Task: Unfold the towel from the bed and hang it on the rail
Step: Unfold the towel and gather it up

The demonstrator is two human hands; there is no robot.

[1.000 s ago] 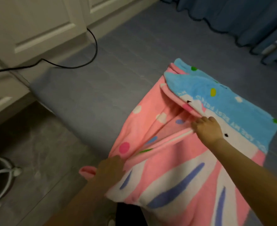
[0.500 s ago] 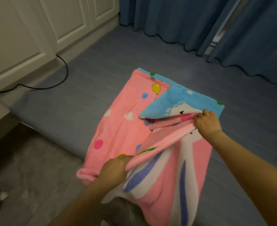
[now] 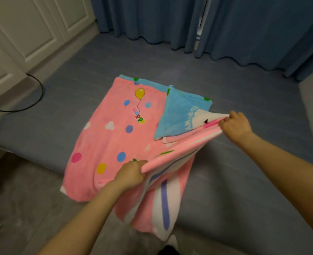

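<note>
A pink towel [image 3: 113,137] with coloured dots, a yellow balloon and a blue border lies partly unfolded on the grey-blue bed [image 3: 234,100]. My left hand [image 3: 130,174] grips the near end of its raised pink edge. My right hand [image 3: 235,125] grips the far end of that same edge, beside a turned-over blue and white flap. The edge is stretched between both hands above the bed, and the striped part hangs down over the bed's front side. No rail is in view.
White cupboard doors [image 3: 32,28] stand at the left with a black cable [image 3: 36,100] lying along the bed's edge. Blue curtains [image 3: 244,24] hang behind the bed. Grey floor tiles [image 3: 19,208] lie in front.
Both hands have lifted the towel's edge and drawn it to the right, opening the towel so more of its dotted pink face shows. The view has tilted up toward the curtains.
</note>
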